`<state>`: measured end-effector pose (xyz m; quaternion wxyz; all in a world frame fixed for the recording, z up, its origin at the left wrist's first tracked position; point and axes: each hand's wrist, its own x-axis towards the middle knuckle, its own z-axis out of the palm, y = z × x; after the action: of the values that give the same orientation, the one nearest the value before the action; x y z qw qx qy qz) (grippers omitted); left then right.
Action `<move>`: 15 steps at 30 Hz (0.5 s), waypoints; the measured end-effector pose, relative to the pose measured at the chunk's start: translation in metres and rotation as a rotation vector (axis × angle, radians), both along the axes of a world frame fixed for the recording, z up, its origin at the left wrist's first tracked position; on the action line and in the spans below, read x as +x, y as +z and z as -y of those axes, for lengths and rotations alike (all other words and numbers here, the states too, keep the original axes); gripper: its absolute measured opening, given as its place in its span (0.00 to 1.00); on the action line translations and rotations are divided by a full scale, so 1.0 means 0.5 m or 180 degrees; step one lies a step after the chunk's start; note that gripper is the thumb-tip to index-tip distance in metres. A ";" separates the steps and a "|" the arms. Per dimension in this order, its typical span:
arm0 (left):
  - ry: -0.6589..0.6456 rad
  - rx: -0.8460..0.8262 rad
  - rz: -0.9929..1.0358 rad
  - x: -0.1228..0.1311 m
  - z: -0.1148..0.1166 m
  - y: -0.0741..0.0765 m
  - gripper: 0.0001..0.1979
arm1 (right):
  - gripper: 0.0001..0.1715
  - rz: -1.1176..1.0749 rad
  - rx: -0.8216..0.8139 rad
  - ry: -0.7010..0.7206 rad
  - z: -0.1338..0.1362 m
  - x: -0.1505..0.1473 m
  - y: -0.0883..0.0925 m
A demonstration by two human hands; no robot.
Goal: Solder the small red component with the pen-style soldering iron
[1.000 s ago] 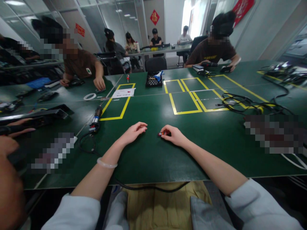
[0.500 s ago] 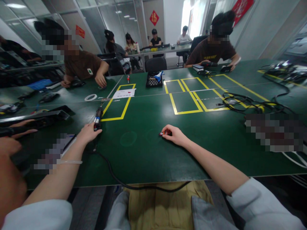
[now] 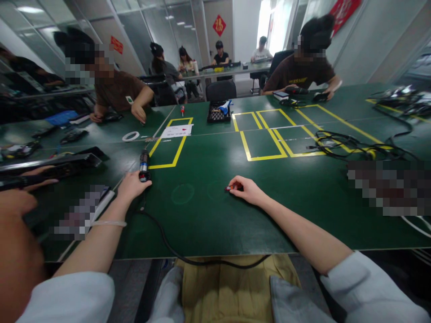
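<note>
My left hand (image 3: pixel 132 186) is closed around the rear end of a black electric screwdriver (image 3: pixel 144 160) with a blue and silver band, its thin tip pointing away from me. A black cord (image 3: pixel 164 231) runs from near it, over the table's front edge and across my lap. Further right, my right hand (image 3: pixel 247 189) pinches a small red and orange piece (image 3: pixel 229 188) just above or on the green tabletop (image 3: pixel 208 224). That piece is too small to make out its kind. A faint ring mark shows on the tabletop between my hands.
Yellow tape rectangles (image 3: pixel 269 158) mark the table, with a white paper (image 3: pixel 177 130) on the left one. A black tray (image 3: pixel 218 117), a red screwdriver (image 3: pixel 182 110) and a tape ring (image 3: pixel 130 136) lie farther back. Tangled cables (image 3: pixel 340 146) lie right; a co-worker's arm (image 3: pixel 20 233) is close on the left.
My left hand has moved slightly right with the electric screwdriver, which now stands straighter in view. The right hand keeps its pinch in nearly the same place. The view has shifted a little.
</note>
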<state>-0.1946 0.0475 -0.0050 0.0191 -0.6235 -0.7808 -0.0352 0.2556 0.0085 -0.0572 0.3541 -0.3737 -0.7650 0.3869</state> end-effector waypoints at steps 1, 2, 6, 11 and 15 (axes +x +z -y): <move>0.0087 -0.0011 -0.0065 0.011 0.003 -0.002 0.29 | 0.08 0.0010 0.0005 -0.0003 0.000 0.000 0.000; 0.0172 -0.0042 -0.0118 0.023 0.007 -0.004 0.30 | 0.08 0.0019 0.0011 -0.0006 0.000 -0.001 0.000; 0.0179 -0.0003 -0.0055 0.078 0.020 -0.011 0.31 | 0.09 0.0025 0.0067 -0.0050 0.001 -0.002 0.001; -0.0038 0.0180 -0.0023 0.164 0.032 -0.022 0.31 | 0.09 0.0092 0.0040 -0.0061 0.003 -0.003 0.006; -0.0240 0.0306 0.0016 0.243 0.041 -0.028 0.29 | 0.09 0.0061 0.0045 -0.0043 0.003 -0.002 0.010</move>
<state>-0.0731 0.0270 -0.0193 0.0457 -0.6508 -0.7542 -0.0749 0.2548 0.0069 -0.0524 0.3520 -0.3800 -0.7686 0.3755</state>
